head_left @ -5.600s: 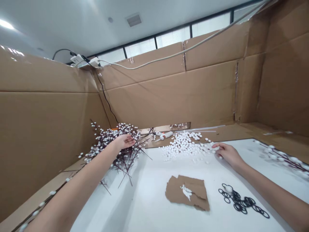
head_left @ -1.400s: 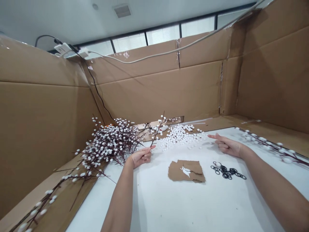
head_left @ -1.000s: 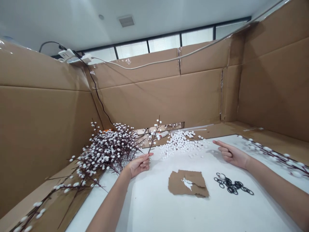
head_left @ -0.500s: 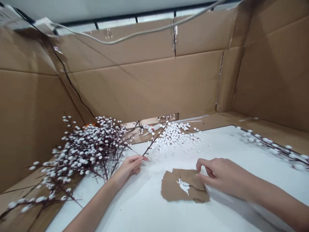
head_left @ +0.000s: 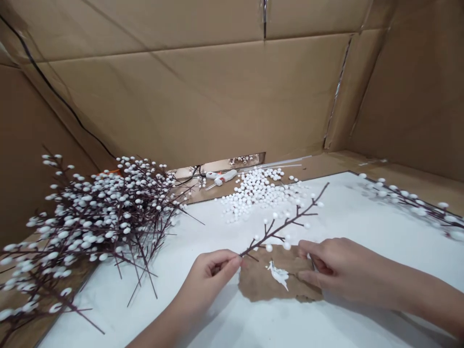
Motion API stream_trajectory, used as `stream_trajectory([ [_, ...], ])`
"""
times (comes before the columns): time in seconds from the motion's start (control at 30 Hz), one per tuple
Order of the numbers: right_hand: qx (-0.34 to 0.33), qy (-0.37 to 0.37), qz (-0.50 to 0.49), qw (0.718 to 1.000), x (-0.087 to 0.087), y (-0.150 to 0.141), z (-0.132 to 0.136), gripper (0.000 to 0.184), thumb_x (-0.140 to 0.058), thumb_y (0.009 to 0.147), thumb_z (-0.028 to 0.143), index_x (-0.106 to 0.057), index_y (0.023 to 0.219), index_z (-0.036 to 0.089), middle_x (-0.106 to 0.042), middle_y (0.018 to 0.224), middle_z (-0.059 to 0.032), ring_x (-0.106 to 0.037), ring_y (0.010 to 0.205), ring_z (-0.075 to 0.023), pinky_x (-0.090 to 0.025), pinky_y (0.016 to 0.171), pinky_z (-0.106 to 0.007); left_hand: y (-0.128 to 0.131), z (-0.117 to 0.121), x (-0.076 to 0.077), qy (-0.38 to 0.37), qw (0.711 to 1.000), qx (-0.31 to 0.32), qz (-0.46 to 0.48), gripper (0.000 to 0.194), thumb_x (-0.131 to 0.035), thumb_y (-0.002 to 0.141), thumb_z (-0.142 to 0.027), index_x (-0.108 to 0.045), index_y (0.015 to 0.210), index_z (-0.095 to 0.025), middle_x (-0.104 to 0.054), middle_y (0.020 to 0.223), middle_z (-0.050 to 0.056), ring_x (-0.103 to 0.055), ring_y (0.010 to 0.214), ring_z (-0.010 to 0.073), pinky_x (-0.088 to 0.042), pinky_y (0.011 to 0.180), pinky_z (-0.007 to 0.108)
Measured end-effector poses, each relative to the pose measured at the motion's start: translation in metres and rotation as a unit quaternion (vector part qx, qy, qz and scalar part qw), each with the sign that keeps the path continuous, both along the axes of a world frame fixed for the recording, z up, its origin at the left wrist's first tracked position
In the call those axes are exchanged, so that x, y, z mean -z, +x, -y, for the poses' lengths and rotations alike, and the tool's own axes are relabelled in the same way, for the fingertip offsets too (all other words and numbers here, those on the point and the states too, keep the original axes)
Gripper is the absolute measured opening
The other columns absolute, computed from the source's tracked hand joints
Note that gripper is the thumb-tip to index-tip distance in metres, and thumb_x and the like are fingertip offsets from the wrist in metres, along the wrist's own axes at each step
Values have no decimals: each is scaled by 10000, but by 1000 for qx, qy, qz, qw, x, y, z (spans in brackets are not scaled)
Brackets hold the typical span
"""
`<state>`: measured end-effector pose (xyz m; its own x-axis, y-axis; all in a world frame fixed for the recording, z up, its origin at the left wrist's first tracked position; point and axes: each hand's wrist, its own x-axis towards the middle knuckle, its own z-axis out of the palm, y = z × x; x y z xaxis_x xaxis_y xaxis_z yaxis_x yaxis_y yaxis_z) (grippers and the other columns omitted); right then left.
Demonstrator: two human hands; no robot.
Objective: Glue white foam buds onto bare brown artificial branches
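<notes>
My left hand pinches the lower end of a dark brown twig between thumb and forefinger. This twig slants up to the right, with bare side shoots and a few white foam berries on it. Under its lower part lies a torn piece of brown cardboard bearing a smear of white glue. At the cardboard's right edge is my right hand, its fingers curled; whatever they hold is hidden. A heap of loose white berries lies behind the twig on the white board.
Many berry-covered branches are piled on the left, stems reaching over the board. A finished-looking branch lies at the right edge. Behind the berries are a white glue gun and clear glue sticks. Cardboard walls enclose the space.
My left hand has brought the twig rightward and lower, over the cardboard. My right hand stays beside the cardboard's right edge. The view has tilted down.
</notes>
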<state>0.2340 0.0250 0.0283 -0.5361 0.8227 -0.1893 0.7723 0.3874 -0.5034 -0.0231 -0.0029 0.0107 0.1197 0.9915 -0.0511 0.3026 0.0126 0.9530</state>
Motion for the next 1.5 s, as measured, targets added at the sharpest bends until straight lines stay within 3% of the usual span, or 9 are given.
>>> stream_trajectory([
  [0.13,-10,-72,-70,995,-2,3,-2,338,-416,845,473,-442,648,200,-455,599,17,-370,529,-112,-248,471,-230,-1,-1,-1,11,1000,-7,6,311,-595,681,-448,-711,645,-161,-512,523,2,-325,504,114,-264,474,233],
  [0.33,32,-142,-177,973,0,-4,-1,343,-421,844,469,-407,645,190,-327,610,40,-276,554,-104,-229,494,-223,7,6,0,5,997,-40,68,305,-627,656,-462,-715,650,-170,-614,613,41,-446,577,150,-348,521,237],
  [0.47,74,-147,-228,960,10,-13,4,378,-429,827,504,-395,628,185,-323,601,43,-296,557,-103,-239,501,-218,14,16,2,0,996,-19,89,321,-631,656,-471,-709,634,-161,-596,605,46,-467,606,164,-368,536,242],
  [0.67,134,-141,-269,943,21,-20,10,280,-459,824,421,-513,710,171,-411,602,27,-351,550,-108,-250,497,-220,16,21,8,-12,998,15,62,341,-592,705,-465,-669,626,-143,-475,532,9,-392,556,131,-306,505,236],
  [0.87,159,-161,-306,925,22,-25,13,345,-484,790,506,-500,709,171,-394,573,33,-340,519,-103,-231,473,-223,20,21,6,9,1000,10,26,338,-563,723,-456,-638,611,-146,-412,518,-8,-333,521,117,-258,469,235],
  [1.0,175,-148,-285,931,21,-26,14,394,-502,764,540,-443,619,178,-364,538,43,-314,493,-93,-208,454,-225,22,22,5,32,999,-3,-4,344,-536,743,-444,-626,595,-146,-366,502,-16,-301,505,113,-226,453,243],
  [1.27,119,-197,-357,906,21,-25,10,400,-505,774,528,-390,604,184,-285,525,67,-239,466,-69,-176,444,-227,22,20,4,53,998,-27,-12,312,-559,732,-415,-624,576,-153,-420,497,-11,-320,497,111,-240,452,237],
  [1.5,140,-208,-369,895,11,-28,12,500,-545,667,637,-346,571,189,-266,528,74,-208,467,-58,-137,442,-226,19,20,3,39,998,-46,17,323,-583,714,-453,-664,626,-153,-518,539,9,-391,533,126,-291,482,231],
])
